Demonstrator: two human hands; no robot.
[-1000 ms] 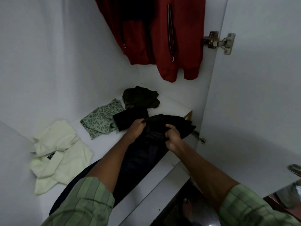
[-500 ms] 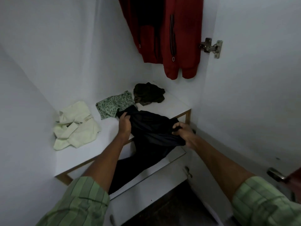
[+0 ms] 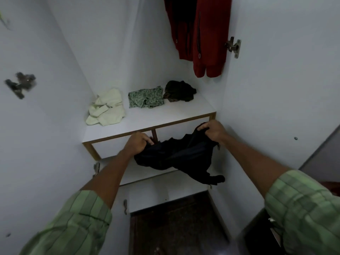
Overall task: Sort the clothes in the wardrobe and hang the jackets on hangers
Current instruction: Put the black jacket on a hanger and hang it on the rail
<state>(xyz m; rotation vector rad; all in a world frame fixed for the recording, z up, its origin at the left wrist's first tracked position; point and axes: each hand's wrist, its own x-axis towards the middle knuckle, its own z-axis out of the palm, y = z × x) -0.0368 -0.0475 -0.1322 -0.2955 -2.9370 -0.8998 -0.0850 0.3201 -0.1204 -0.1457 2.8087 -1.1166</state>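
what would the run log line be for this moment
phase: lifting garment | left hand: grips black garment | right hand: grips it | shelf: three garments | hung: red jacket

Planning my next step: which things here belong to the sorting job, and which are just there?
Job: black jacket held by left hand and right hand; cream garment; green patterned cloth; dark olive bundle; red hanging jacket.
Not: metal door hinge.
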